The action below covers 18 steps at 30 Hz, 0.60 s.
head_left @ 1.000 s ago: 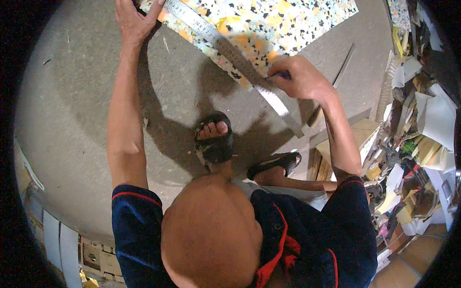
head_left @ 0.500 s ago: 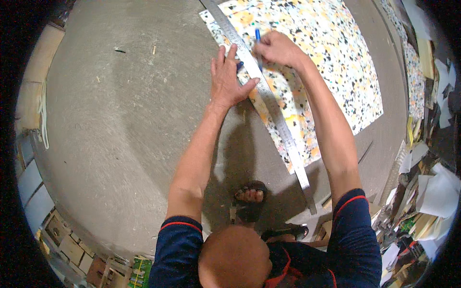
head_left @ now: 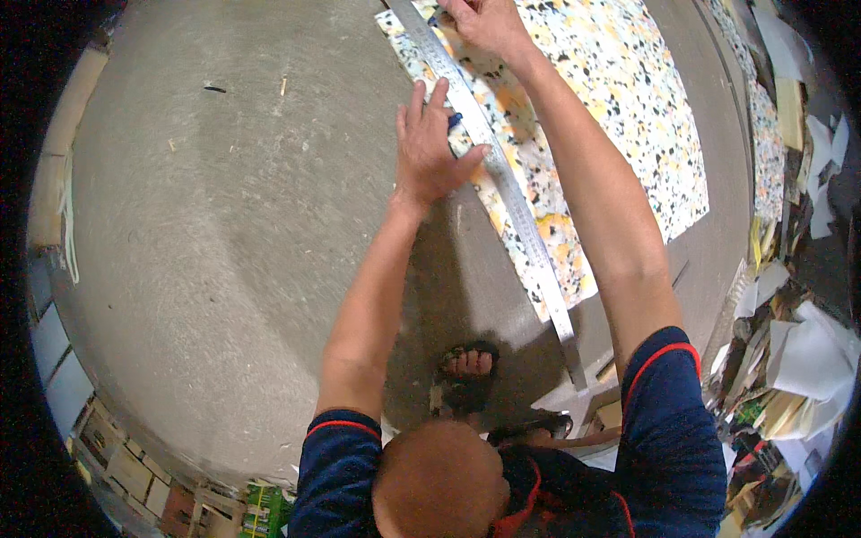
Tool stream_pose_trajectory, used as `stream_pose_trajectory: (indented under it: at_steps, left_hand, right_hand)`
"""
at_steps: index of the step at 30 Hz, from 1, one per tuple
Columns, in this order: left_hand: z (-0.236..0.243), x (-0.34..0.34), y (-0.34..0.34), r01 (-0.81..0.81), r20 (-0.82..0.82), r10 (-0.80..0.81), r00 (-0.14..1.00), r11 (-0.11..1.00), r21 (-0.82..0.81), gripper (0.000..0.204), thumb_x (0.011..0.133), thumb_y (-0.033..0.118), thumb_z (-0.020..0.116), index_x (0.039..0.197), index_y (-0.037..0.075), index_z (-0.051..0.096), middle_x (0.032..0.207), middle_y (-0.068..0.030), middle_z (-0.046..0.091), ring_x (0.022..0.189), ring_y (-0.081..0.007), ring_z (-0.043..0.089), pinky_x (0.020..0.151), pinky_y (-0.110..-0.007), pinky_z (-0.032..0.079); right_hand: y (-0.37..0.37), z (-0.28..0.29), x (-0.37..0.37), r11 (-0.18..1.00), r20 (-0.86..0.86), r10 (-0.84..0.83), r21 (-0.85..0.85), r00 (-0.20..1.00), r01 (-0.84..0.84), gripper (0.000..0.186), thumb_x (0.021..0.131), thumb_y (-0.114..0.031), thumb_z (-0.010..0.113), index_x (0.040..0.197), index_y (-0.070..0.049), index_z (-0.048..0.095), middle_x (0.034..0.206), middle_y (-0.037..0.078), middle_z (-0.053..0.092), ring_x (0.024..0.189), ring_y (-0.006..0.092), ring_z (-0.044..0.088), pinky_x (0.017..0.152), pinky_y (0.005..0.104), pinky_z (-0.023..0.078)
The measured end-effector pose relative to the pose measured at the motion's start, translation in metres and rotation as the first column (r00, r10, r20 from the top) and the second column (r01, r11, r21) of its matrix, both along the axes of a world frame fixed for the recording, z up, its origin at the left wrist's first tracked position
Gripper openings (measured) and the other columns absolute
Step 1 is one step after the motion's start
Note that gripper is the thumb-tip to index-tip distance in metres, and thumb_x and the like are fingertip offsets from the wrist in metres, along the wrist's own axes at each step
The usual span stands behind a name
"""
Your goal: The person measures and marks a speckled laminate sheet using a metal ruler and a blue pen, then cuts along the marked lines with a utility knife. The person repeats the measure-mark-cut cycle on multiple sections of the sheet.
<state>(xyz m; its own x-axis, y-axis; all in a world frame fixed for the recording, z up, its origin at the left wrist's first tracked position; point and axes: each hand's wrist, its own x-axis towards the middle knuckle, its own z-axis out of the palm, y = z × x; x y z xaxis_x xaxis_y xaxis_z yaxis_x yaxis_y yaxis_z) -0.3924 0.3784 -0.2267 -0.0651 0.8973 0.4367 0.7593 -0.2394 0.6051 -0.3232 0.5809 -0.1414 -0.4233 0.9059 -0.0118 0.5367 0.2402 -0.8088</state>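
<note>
A long steel ruler (head_left: pixel 518 208) lies slantwise over a sheet of speckled foam (head_left: pixel 619 117) on the floor, its near end past the sheet's edge. My left hand (head_left: pixel 430 148) rests on the ruler and the foam's left edge, fingers spread and thumb across the metal. A small dark-blue piece (head_left: pixel 455 119) sticks out beside its fingers; its kind is unclear. At the top of the view my right hand (head_left: pixel 489 25) is closed around a blue pen (head_left: pixel 439 17), close to the ruler's right edge. The hand hides most of the pen.
Paper scraps (head_left: pixel 812 354) and offcuts pile up along the right side. Wooden pieces (head_left: pixel 130 466) and a green printed package (head_left: pixel 263 509) lie at the lower left. My sandalled foot (head_left: pixel 468 361) stands left of the ruler's near end. A dark sliver (head_left: pixel 214 89) lies on the grey floor.
My right hand has moved away from me and slightly left along the ruler with the pen, which has tilted. My left hand stays on the ruler in nearly the same place.
</note>
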Motion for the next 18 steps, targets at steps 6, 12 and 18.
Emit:
stream_pose_trajectory:
  at_steps: [6, 12, 18]
  left_hand:
    - [-0.011, 0.021, 0.010, -0.045, 0.003, 0.045, 0.999, 0.998, -0.033, 0.107, 0.074, 0.047, 0.086, 0.155, 0.003, 0.033, 0.156, -0.0364, 0.030, 0.140, -0.0499, 0.040, 0.115, -0.055, 0.034]
    - [-0.015, 0.055, 0.014, 0.008, 0.199, 0.014, 0.980, 0.994, -0.109, 0.098, 0.078, 0.040, 0.086, 0.152, -0.001, 0.036, 0.156, -0.0366, 0.026, 0.130, -0.0422, 0.052, 0.107, -0.046, 0.046]
    - [-0.007, 0.073, 0.022, 0.050, 0.093, -0.045, 0.995, 0.998, -0.049, 0.095, 0.079, 0.037, 0.086, 0.151, -0.004, 0.038, 0.153, -0.0327, 0.030, 0.123, -0.0376, 0.054, 0.104, -0.046, 0.046]
  right_hand:
    - [-0.084, -0.009, 0.095, 0.981, -0.294, -0.021, -0.192, 0.955, -0.038, 0.031, 0.096, -0.018, 0.058, 0.118, 0.000, 0.071, 0.105, 0.017, 0.076, 0.093, 0.0229, 0.069, 0.086, 0.0327, 0.054]
    - [-0.261, 0.000, 0.283, 0.986, -0.049, -0.072, -0.157, 0.996, 0.064, 0.031, 0.100, -0.025, 0.064, 0.122, -0.005, 0.070, 0.108, 0.015, 0.075, 0.087, 0.0218, 0.072, 0.083, 0.0343, 0.056]
    - [-0.392, 0.064, 0.424, 0.809, 0.149, -0.238, -0.516, 0.960, 0.281, 0.025, 0.098, -0.010, 0.064, 0.122, -0.006, 0.069, 0.097, 0.016, 0.074, 0.081, 0.0125, 0.066, 0.074, 0.0320, 0.053]
